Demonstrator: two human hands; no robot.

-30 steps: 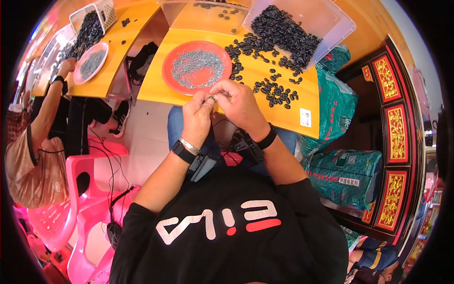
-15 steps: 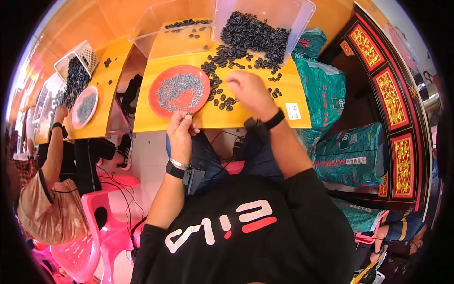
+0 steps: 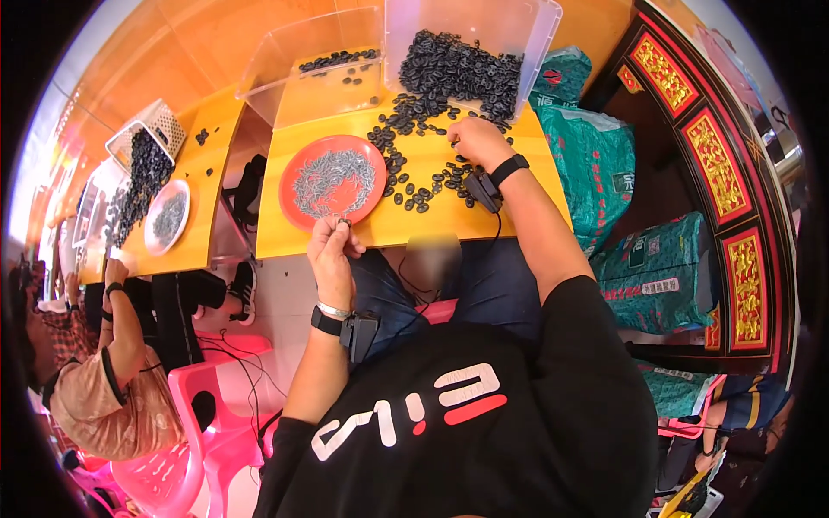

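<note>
Head view shows the left hand [image 3: 332, 249] pinching a small dark bit [image 3: 344, 222] by the red plate [image 3: 289, 183], the right hand [image 3: 480, 142] over black pieces [image 3: 422, 206] on the tabletop [image 3: 531, 207], its grip too hidden to tell, with lots seemingly left and none clearly done.

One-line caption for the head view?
Right hand among scattered black pieces; left hand pinching a small part near a red plate.
</note>
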